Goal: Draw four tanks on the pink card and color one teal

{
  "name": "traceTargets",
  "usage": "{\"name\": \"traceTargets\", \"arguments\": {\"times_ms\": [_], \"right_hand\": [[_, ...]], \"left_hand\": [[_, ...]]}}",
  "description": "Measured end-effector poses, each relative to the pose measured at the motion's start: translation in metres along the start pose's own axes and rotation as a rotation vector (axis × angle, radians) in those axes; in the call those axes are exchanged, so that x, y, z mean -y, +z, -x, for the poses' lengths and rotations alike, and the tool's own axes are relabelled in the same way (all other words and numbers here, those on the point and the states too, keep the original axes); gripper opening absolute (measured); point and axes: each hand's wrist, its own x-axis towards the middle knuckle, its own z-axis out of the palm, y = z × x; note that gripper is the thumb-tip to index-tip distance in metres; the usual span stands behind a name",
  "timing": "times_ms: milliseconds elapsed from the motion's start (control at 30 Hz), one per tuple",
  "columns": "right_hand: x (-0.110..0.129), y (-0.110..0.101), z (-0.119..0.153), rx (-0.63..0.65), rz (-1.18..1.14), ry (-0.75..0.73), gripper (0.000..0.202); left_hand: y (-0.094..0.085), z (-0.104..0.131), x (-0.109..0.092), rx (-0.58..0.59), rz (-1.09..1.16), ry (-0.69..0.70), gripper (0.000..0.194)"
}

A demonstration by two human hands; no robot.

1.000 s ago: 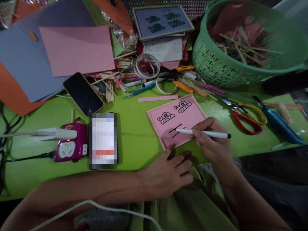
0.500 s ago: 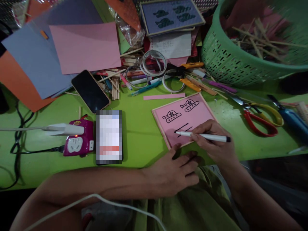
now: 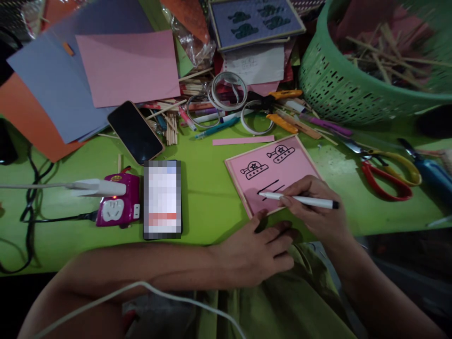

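Note:
A pink card with a thin wooden border (image 3: 302,162) lies tilted on the green table. Two black tank drawings (image 3: 254,170) show on its upper half, with several black lines (image 3: 271,187) below them. My right hand (image 3: 314,202) is closed around a white marker (image 3: 300,198) with a dark end. The marker's tip touches the card at the left end of one line. My left hand (image 3: 264,249) lies along the card's near edge, its thumb at the border and its fingers apart and slightly bent. Its fingertips are partly in shadow.
A pink paper strip (image 3: 243,140), tape rolls (image 3: 229,92), pens and orange-handled pliers (image 3: 282,122) lie beyond the card. Scissors (image 3: 386,181) are at right, below a green basket (image 3: 353,103) of sticks. Two phones (image 3: 136,132) and a magenta power adapter (image 3: 120,202) are left.
The whole view has shifted slightly, so the table things sit a little further right. Marker and hands keep nearly the same place on the card; no new line is plainly visible.

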Motion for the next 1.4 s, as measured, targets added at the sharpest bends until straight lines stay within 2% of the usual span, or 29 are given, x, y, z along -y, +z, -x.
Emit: {"name": "traceTargets", "arguments": {"times_ms": [667, 1033, 1267, 1400], "right_hand": [[0.001, -0.002, 0.002, 0.044, -0.009, 0.004, 0.016], [-0.012, -0.007, 0.007, 0.055, -0.054, 0.003, 0.017], [-0.017, -0.008, 0.008, 0.027, -0.091, 0.000, 0.017], [-0.017, -0.008, 0.006, -0.105, -0.147, -0.002, 0.016]], "left_hand": [[0.001, 0.000, 0.000, -0.046, 0.016, 0.006, 0.013], [0.003, 0.001, 0.000, -0.054, 0.008, 0.008, 0.011], [0.001, 0.001, 0.000, -0.004, 0.005, 0.004, 0.014], [0.001, 0.001, 0.000, -0.008, 0.007, -0.007, 0.013]]}}
